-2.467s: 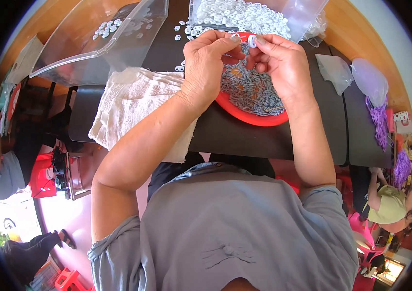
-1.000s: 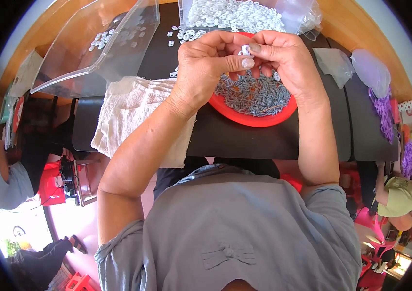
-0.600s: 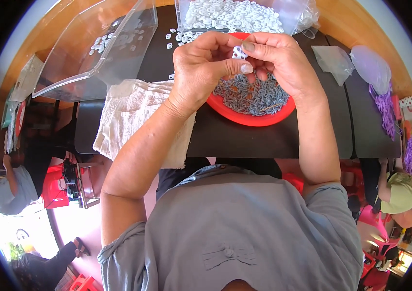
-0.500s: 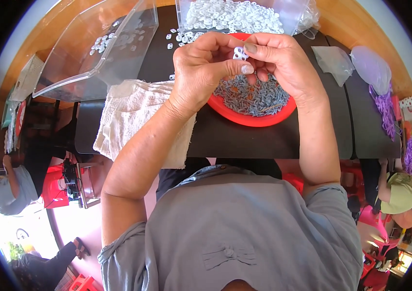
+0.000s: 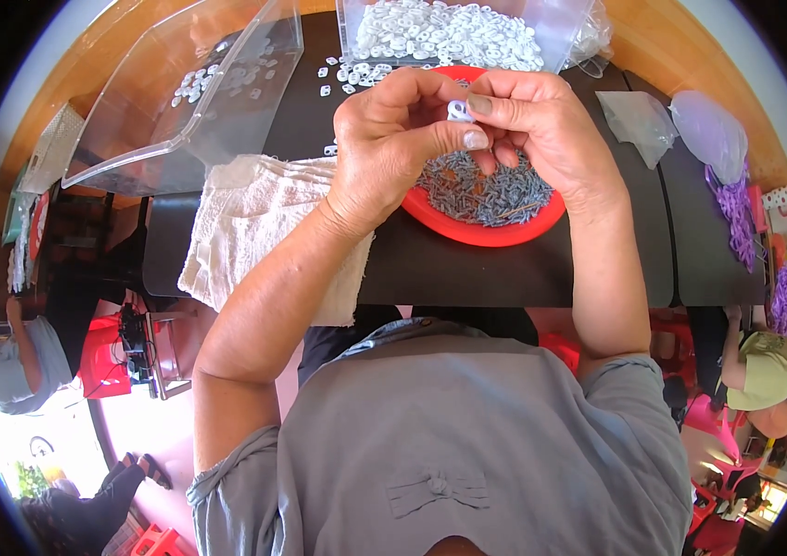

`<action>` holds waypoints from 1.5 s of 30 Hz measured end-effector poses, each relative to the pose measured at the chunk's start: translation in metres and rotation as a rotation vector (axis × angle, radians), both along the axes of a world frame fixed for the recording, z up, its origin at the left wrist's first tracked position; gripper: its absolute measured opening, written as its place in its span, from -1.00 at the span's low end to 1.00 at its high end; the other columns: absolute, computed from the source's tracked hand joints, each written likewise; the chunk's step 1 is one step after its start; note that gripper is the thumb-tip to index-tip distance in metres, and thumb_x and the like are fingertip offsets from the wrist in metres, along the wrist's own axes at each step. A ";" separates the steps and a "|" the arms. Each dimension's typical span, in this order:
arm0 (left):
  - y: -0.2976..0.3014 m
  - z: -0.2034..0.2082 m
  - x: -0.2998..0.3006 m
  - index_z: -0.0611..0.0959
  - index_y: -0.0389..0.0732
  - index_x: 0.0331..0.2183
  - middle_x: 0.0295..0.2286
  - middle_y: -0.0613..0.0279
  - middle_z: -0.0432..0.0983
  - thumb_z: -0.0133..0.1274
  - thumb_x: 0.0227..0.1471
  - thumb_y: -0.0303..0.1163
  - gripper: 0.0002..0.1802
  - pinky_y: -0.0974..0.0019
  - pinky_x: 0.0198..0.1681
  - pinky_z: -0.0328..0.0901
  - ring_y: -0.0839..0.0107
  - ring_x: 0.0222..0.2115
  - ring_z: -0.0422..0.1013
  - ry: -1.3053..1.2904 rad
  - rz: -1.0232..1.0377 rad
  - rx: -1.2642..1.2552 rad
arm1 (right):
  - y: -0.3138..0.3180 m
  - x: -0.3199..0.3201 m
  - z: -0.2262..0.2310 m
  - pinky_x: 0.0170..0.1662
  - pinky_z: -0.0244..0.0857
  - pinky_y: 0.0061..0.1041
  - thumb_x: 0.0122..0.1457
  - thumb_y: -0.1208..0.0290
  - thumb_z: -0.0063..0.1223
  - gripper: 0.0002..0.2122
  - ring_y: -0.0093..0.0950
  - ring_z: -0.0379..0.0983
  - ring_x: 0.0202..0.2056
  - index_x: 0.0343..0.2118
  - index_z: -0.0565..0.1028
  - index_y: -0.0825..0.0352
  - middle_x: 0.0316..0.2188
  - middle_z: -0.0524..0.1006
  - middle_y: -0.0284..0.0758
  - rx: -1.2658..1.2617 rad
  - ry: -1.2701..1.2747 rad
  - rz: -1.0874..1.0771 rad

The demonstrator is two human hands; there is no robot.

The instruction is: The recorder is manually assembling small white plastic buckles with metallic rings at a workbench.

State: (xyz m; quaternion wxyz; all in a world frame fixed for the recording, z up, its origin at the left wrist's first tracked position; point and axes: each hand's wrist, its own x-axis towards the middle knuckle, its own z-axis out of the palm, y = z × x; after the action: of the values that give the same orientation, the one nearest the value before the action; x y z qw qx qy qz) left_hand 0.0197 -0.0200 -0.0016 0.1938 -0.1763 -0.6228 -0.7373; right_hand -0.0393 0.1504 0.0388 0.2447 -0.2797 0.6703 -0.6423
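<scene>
My left hand (image 5: 384, 144) pinches a small white plastic piece with holes (image 5: 457, 111) between thumb and fingers. From the other side, my right hand (image 5: 551, 130) closes on the same piece, its thumb at the top edge. Whether a smaller part sits in my right fingertips is hidden. Both hands are raised over a red basin (image 5: 491, 233) holding many small grey screw-like pieces (image 5: 495, 190). A heap of similar white pieces (image 5: 449, 32) fills a clear box behind the hands, and several lie loose on the dark table (image 5: 597, 259).
Left of the basin lies a folded cream cloth (image 5: 254, 222). Beyond it a clear plastic bin (image 5: 217, 111) lies tilted with a few white pieces. Plastic bags (image 5: 639, 125) and purple strands (image 5: 734, 213) are at the right. Other people (image 5: 768, 366) sit at both sides.
Both hands stay together and have sunk very slightly. The white piece has shifted between the fingertips, and less of it shows. At lower left, another person's feet have moved.
</scene>
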 end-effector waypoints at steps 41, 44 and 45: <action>-0.072 0.004 -0.038 0.66 -0.26 -0.43 -0.49 0.12 0.57 0.15 -0.13 -0.43 -0.86 0.30 -0.36 0.33 0.32 -0.48 0.47 -0.105 0.598 -1.047 | -0.008 -0.007 -0.021 -0.27 0.28 -0.29 -0.05 0.49 0.11 -0.88 -0.24 0.48 -0.35 -0.41 0.52 0.36 -0.47 0.53 -0.18 0.748 0.815 -0.103; -0.074 -0.016 -0.051 0.66 -0.24 -0.37 -0.40 0.07 0.58 0.17 -0.15 -0.37 -0.78 0.20 -0.24 0.34 0.17 -0.35 0.49 -0.275 0.627 -1.343 | -0.009 -0.002 -0.021 -0.24 0.30 -0.28 -0.08 0.50 0.13 -0.84 -0.23 0.50 -0.31 -0.37 0.54 0.35 -0.45 0.54 -0.18 0.826 0.708 -0.019; -0.074 -0.023 -0.053 0.66 -0.23 -0.36 -0.38 0.06 0.57 0.18 -0.15 -0.35 -0.76 0.18 -0.21 0.33 0.14 -0.30 0.48 -0.272 0.581 -1.324 | -0.007 -0.004 -0.030 -0.31 0.27 -0.31 -0.08 0.49 0.14 -0.84 -0.27 0.47 -0.38 -0.38 0.53 0.34 -0.51 0.51 -0.20 0.784 0.800 -0.001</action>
State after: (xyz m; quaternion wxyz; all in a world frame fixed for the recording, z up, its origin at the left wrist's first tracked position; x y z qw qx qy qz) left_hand -0.0330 -0.0945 -0.0243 0.1553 0.0090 -0.9777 -0.1412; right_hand -0.0436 0.1431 0.0090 0.0565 -0.3895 0.8997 -0.1889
